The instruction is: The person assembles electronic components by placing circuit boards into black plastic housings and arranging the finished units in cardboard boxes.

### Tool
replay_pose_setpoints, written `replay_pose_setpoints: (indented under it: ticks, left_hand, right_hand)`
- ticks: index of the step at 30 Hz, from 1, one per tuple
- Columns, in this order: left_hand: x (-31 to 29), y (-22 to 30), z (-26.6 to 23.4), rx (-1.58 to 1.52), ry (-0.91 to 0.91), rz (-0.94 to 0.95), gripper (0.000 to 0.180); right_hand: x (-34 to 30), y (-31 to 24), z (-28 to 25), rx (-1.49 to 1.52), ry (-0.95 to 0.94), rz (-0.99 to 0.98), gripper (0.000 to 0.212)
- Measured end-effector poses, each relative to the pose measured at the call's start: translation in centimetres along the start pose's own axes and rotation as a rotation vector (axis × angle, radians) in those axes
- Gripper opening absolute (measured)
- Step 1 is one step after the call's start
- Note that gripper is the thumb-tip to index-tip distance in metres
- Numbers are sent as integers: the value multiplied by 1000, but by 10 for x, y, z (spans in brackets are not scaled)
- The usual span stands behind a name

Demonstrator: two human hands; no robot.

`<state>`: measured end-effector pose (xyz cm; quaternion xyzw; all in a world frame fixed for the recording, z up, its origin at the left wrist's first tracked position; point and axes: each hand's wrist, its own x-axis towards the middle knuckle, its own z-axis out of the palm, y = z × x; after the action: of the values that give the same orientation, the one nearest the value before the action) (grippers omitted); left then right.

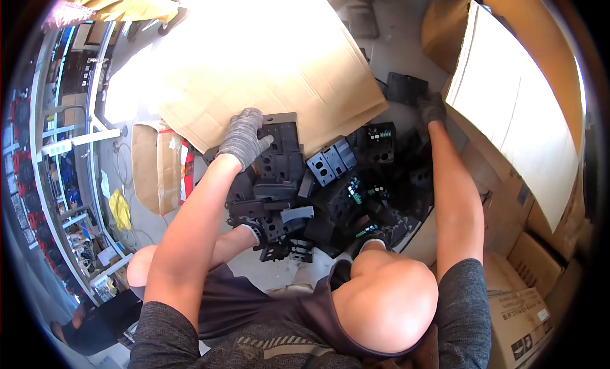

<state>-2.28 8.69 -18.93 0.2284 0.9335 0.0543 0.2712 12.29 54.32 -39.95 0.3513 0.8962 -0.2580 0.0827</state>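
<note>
My left hand (242,139), in a grey striped knit glove, lies on black plastic housings (279,150) at the near edge of a cardboard sheet. Its thumb stands apart from the fingers. My right hand (433,108), in a dark glove, reaches far right and grips the edge of a flat black plastic part (406,88). Shadow hides some of its fingers. Between my arms lies a heap of black plastic parts. In it are a blue-grey housing with round holes (324,167), a grey strip (297,213) and pieces with green circuit boards (354,190).
The large brown cardboard sheet (273,58) covers the floor ahead. An upright cardboard box flap (508,96) rises beside my right arm. Closed cartons (518,321) stand at the lower right. Metal shelving (41,147) and a yellow cloth (119,209) are at left. My feet flank the heap.
</note>
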Motion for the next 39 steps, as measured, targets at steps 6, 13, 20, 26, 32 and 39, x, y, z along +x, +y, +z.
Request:
replay_pose_setpoints:
  ticks: [6,13,20,26,32,39]
  left_hand:
    - [-11,22,11,229,165,188,67]
    - [-19,24,23,423,151,269,96]
    - [-15,23,8,475,92,430,95]
    - [-34,4,-25,-111,59,266,101]
    - [-58,-22,-26,-896,37,255,81]
    - [-94,40,-5,-2036,-558,121,67]
  right_hand:
    - [12,45,17,291,217,1,46]
    - [-113,-15,-68,490,137,-222,24]
    - [-231,-67,-82,954,-468,318,28]
    - [-237,-58,-18,657,-456,-262,47]
    - [-211,-181,-99,-87,-480,-362,57]
    - [-227,-258,-101,523,-596,-700,105]
